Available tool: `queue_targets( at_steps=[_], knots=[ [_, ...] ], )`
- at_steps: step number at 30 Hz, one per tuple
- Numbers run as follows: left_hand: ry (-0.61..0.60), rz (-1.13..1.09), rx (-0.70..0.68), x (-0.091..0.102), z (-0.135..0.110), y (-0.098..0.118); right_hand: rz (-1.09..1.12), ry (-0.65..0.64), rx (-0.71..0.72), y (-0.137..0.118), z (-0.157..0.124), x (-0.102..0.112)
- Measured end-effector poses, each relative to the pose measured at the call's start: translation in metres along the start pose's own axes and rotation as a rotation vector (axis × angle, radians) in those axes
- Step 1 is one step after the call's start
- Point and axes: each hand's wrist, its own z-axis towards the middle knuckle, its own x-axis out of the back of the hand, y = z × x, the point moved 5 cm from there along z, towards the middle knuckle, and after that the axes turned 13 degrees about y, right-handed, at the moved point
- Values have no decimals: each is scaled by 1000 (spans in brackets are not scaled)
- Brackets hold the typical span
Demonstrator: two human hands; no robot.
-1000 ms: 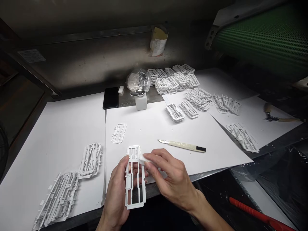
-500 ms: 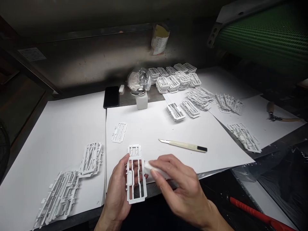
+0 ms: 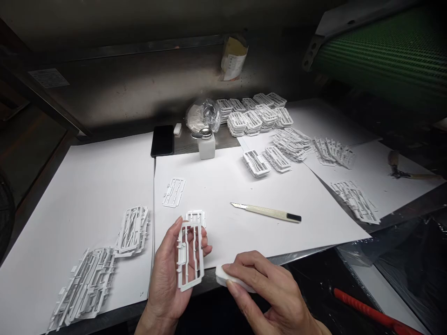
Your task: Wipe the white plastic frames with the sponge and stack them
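Note:
My left hand (image 3: 167, 284) holds a white plastic frame part (image 3: 189, 255) upright in its fingers, just above the front edge of the table. My right hand (image 3: 268, 293) pinches a small white pad (image 3: 226, 278) low and to the right of the frame, apart from it. Another white frame (image 3: 196, 217) lies on the paper right behind the held one, and a single flat frame (image 3: 173, 192) lies further back.
A utility knife (image 3: 267, 211) lies on the white paper (image 3: 223, 186) mid-table. Piles of white frames sit at left (image 3: 101, 265) and at the back right (image 3: 265, 135). A white dispenser bottle (image 3: 206, 143), a black phone (image 3: 162, 140), pliers (image 3: 401, 170) and a red-handled tool (image 3: 370, 314) are nearby.
My right hand drew the white pad away from the frame, down and to the right. My left hand tilted and shifted the frame slightly left.

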Motion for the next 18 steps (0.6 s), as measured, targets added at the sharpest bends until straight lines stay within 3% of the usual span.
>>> queue_targets(
  at_steps=[3, 5, 11, 18],
  knots=[
    [-225, -99, 158, -8, -2, -6, 13, 87, -51, 2, 1, 10],
    [-286, -104, 246, -9, -1, -12, -18, 152, -82, 6, 1, 16],
    [-168, 1, 262, -2, 3, -25, -156, 282, -122, 16, 1, 35],
    [-186, 248, 46, -5, -1, -18, -110, 268, -153, 21, 2, 29]
  ],
)
